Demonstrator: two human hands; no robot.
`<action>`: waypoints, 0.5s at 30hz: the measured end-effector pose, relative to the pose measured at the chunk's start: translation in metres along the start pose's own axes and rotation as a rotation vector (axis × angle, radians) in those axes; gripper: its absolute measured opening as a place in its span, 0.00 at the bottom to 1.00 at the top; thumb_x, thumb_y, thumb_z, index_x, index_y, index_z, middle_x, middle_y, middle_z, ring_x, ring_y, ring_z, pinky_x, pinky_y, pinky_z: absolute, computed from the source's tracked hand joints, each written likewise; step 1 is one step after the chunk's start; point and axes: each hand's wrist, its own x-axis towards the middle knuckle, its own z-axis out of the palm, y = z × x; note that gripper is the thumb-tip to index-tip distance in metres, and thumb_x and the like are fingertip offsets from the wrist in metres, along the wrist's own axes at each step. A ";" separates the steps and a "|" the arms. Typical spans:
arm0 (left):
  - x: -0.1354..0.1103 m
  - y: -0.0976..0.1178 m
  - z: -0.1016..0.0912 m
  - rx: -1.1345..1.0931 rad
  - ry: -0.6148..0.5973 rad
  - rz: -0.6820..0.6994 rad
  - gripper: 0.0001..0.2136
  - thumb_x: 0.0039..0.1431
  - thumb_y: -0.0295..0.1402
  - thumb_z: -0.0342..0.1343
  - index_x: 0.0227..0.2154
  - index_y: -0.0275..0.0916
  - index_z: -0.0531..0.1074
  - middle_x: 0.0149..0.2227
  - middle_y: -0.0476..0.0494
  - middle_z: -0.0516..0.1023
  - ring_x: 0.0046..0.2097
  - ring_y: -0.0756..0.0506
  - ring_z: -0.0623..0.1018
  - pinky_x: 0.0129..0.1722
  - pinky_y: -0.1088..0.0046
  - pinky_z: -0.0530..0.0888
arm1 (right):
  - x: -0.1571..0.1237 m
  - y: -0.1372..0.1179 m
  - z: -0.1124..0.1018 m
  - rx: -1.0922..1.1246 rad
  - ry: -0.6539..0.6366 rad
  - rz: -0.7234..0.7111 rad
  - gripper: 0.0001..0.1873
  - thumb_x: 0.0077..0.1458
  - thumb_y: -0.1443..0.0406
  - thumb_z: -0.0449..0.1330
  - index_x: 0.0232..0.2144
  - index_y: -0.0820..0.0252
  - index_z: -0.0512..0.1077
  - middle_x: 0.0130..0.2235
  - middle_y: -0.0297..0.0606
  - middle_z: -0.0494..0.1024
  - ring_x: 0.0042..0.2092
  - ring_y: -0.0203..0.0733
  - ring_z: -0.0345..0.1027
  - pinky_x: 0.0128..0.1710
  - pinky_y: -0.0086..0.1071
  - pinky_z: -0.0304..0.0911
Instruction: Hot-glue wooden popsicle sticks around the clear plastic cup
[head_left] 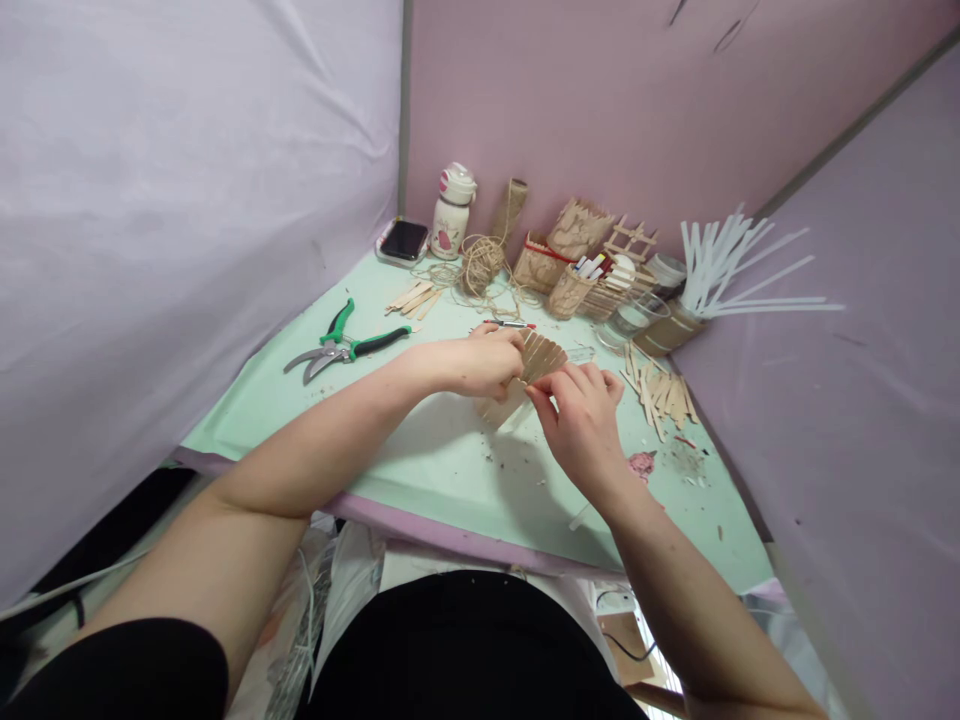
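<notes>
Over the middle of the pale green table (420, 470), both hands hold a small piece made of wooden craft sticks (541, 357) joined side by side. My left hand (484, 362) is closed round its left edge. Fingers of my right hand (579, 412) pinch its lower right side. Part of the stick piece shows below and between the hands. A red pen (510, 324) lies just behind the left hand.
Green-handled pliers (341, 346) lie at the left. Loose craft sticks (664, 392) sit at the right and more (415, 298) further back. Along the back wall stand a phone (403, 241), a white bottle (452, 213), a twine ball (480, 265), stick-built holders (570, 270) and a jar of white strips (720, 280).
</notes>
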 end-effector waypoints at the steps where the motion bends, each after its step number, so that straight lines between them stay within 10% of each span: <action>1: 0.000 0.000 0.000 -0.001 -0.002 -0.001 0.04 0.52 0.25 0.56 0.28 0.37 0.76 0.40 0.42 0.80 0.59 0.37 0.66 0.56 0.61 0.59 | 0.000 0.000 0.001 0.006 0.001 0.005 0.12 0.66 0.63 0.54 0.30 0.58 0.70 0.31 0.35 0.74 0.38 0.43 0.60 0.43 0.38 0.45; 15: 0.001 -0.003 0.002 -0.053 0.049 0.051 0.05 0.50 0.24 0.55 0.23 0.37 0.74 0.38 0.43 0.79 0.55 0.40 0.67 0.55 0.63 0.59 | -0.002 0.002 0.005 0.023 0.071 -0.006 0.14 0.67 0.61 0.53 0.30 0.58 0.70 0.30 0.35 0.73 0.38 0.43 0.61 0.44 0.37 0.46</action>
